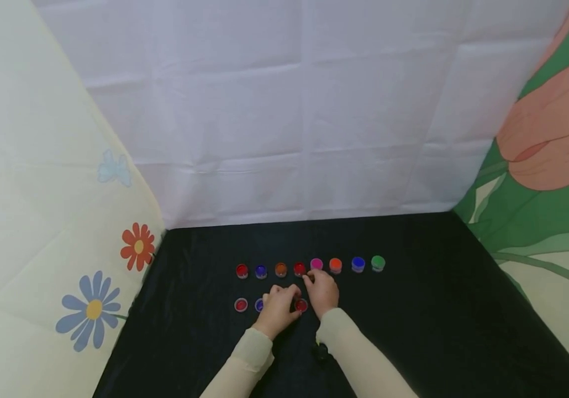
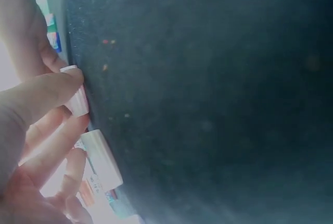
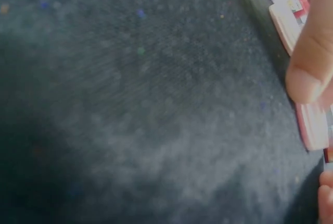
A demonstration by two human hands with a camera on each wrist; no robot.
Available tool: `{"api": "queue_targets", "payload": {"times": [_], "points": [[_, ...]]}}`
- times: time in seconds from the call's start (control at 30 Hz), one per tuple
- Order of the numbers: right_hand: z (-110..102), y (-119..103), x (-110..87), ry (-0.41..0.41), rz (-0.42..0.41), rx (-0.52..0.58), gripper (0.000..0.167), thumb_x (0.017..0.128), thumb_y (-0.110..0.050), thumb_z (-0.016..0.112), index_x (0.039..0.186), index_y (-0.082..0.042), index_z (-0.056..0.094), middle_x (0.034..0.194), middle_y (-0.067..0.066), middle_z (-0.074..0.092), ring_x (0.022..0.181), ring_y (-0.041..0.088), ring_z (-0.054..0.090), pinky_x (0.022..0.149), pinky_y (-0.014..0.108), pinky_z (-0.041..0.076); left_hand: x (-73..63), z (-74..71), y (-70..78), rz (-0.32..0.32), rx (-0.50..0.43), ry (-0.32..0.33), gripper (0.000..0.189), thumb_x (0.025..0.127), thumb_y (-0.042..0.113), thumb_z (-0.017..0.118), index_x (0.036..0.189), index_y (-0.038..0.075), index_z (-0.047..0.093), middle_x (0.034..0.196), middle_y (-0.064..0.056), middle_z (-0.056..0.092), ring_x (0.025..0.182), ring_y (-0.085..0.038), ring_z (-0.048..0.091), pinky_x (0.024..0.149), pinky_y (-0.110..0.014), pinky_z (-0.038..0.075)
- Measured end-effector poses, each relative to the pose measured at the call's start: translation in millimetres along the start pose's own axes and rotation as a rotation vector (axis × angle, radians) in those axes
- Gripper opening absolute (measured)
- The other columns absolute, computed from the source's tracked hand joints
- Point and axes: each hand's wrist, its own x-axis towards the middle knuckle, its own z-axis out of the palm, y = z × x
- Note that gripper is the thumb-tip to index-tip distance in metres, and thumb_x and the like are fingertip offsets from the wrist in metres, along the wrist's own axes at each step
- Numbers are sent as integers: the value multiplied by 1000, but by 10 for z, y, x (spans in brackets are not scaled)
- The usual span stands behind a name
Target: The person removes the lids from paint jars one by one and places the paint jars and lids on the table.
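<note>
While the person's left hand [image 1: 278, 310] pinches a pale-rimmed red cap [image 1: 301, 305] between thumb and finger, the right hand [image 1: 323, 293] is poised just beyond it and slightly to its right, fingers bent toward the thumb. Whether that right hand grasps anything cannot be told, since its fingertips are partly hidden and the wrist view is blurred. The cap is over the black surface [image 1: 414, 309], and its white side shows in the left wrist view, the thumb on its upper edge. To the left of the cap, a blue cap [image 1: 258, 305] is partly covered by the left hand, and farther left lies another red cap [image 1: 241, 304]. Beyond the cap runs a row of small round pots: nearly straight behind it a red pot [image 1: 299, 269]; to its left an orange-brown pot [image 1: 280, 270], a purple pot [image 1: 261, 271] and another red pot [image 1: 242, 271]; to its right a pink pot [image 1: 316, 263], an orange pot [image 1: 335, 266], a blue pot [image 1: 358, 264] and a green pot [image 1: 377, 263]. Well behind the cap hangs a creased white cloth [image 1: 235, 110].
</note>
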Motion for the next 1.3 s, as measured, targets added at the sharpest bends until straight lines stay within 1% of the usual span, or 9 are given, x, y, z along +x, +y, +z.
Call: {"api": "queue_targets", "payload": {"times": [0.1, 0.2, 0.37, 0.47, 0.6, 0.7, 0.87, 1.13, 1.3], "points": [[-44, 57, -9, 20, 16, 48, 10, 92, -13, 75, 88, -5, 72, 83, 8, 70, 73, 23, 66, 67, 42, 55, 9, -8, 13, 3, 24, -8, 35, 85, 25, 84, 113, 20, 64, 101, 4, 70, 96, -20, 51, 75, -34, 35], [-95, 158, 6, 62, 48, 109, 8, 91, -8, 74, 86, -4, 69, 82, 9, 69, 74, 24, 66, 68, 43, 55, 27, -9, 46, -6, -1, 7, 34, 88, 27, 81, 116, 17, 64, 106, 0, 69, 99, -21, 52, 81, -38, 41], [-169, 325, 53, 123, 47, 204, 6, 86, 0, 72, 91, 2, 68, 86, 16, 71, 78, 29, 69, 72, 44, 57, 88, 8, 164, -45, -190, 71, 31, 96, 14, 70, 125, 7, 61, 115, -9, 65, 105, -24, 60, 93, -42, 52], [-219, 355, 66, 70, 62, 235, 15, 87, 3, 68, 102, 6, 69, 95, 20, 72, 86, 32, 71, 78, 44, 58, 157, 35, 278, -71, -288, 82, 40, 98, 4, 63, 136, 1, 55, 125, -15, 62, 112, -27, 62, 96, -43, 52], [-261, 325, 72, -8, 51, 235, 30, 89, 10, 60, 118, 10, 66, 110, 26, 71, 98, 36, 71, 88, 47, 56, 273, 89, 403, -90, -321, 65, 53, 97, -4, 55, 148, -5, 43, 137, -23, 55, 124, -34, 57, 104, -48, 47], [-270, 292, 72, -40, 16, 246, 38, 87, 16, 55, 124, 12, 63, 116, 29, 68, 102, 38, 70, 90, 47, 55, 350, 153, 436, -98, -339, 45, 61, 94, -8, 53, 152, -9, 33, 145, -30, 47, 133, -40, 49, 109, -51, 41], [-286, 243, 88, -114, 46, 285, 45, 88, 18, 51, 132, 13, 57, 125, 30, 64, 111, 41, 66, 94, 48, 53, 445, 249, 430, -127, -367, 22, 72, 90, -11, 53, 155, -11, 20, 154, -33, 33, 140, -44, 39, 114, -52, 34], [-276, 251, 122, -153, 82, 298, 48, 88, 17, 52, 136, 13, 54, 132, 31, 60, 116, 41, 64, 95, 47, 53, 531, 229, 438, -182, -378, -22, 74, 87, -15, 52, 154, -13, 20, 156, -32, 33, 141, -43, 38, 115, -52, 33], [-266, 256, 117, -151, 84, 317, 47, 89, 16, 53, 136, 12, 54, 132, 30, 61, 117, 41, 63, 96, 48, 52, 553, 229, 446, -183, -366, -17, 73, 87, -15, 51, 154, -14, 21, 154, -33, 35, 140, -43, 40, 113, -52, 35]]}}
